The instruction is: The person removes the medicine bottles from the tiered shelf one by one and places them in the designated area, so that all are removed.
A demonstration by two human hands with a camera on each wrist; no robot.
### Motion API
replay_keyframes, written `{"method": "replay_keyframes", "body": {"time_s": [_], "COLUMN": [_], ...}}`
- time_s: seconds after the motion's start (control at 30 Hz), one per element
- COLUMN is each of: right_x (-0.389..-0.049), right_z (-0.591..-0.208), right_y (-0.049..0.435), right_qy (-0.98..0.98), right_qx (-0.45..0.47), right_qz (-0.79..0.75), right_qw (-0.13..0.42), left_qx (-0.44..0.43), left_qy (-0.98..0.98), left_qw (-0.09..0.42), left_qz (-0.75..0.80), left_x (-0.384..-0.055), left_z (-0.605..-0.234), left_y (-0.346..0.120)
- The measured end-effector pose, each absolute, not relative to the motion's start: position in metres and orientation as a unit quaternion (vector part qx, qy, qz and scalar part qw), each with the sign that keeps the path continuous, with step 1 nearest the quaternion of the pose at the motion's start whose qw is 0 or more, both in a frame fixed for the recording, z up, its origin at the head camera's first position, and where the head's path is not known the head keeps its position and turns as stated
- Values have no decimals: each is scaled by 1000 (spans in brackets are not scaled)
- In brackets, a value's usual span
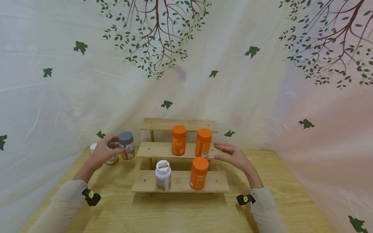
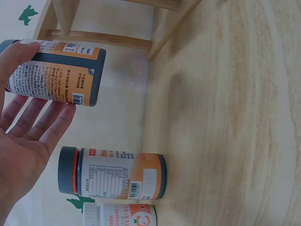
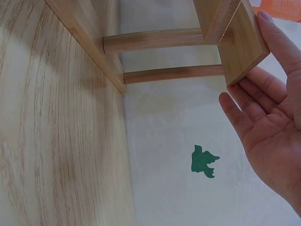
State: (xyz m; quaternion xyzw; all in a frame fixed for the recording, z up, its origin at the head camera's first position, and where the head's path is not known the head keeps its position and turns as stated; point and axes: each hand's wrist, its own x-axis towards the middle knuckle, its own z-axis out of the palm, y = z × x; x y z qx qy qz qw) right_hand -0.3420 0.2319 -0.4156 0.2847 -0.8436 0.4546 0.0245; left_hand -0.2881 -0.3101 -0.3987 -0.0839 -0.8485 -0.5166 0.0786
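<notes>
My left hand [image 1: 103, 153] grips a supplement bottle [image 1: 127, 146] with a dark grey lid. In the left wrist view this bottle [image 2: 54, 73] is raised off the table, thumb on one side and fingers on the other. My right hand [image 1: 234, 157] is at the right end of the middle tier of a wooden three-step rack [image 1: 158, 149]. Its fairly straight fingers seem to touch the board's end [image 3: 249, 56]. Two orange bottles [image 1: 179, 140] [image 1: 203, 143] stand on the middle tier. On the bottom tier are a white bottle [image 1: 163, 178] and another orange bottle [image 1: 199, 173].
Beside the left hand, a second dark-lidded bottle [image 2: 120, 174] and a white-capped bottle [image 2: 124, 214] stand on the wooden table [image 1: 186, 213]. A pale curtain [image 1: 96, 94] with printed leaves and birds hangs behind the rack.
</notes>
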Motion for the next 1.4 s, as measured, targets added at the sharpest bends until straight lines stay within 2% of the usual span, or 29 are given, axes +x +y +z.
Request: {"method": "replay_keyframes", "body": {"time_s": [0.2,0.43,0.77,1.1,1.4], "right_x": [-343,-342,-343,-342,-342], "right_z": [-416,-416,-418,-417,-417], "right_y": [233,232,232,232,232], "right_qy": [-843,-842,-846,-842,-841], "right_qx": [284,285,285,285,283], "right_qz": [456,458,449,458,461], "right_qw": [24,21,33,19,17], "left_qx": [-77,-56,-43,-53,-49], "left_qy": [-851,-854,-852,-849,-852], "left_qw": [96,90,123,151,155], "left_qz": [-511,-509,-507,-504,-497], "left_x": [-293,-294,-298,-296,-298], "left_z": [-411,-420,-433,-440,-449], "left_y": [-308,-307,-304,-299,-301]}}
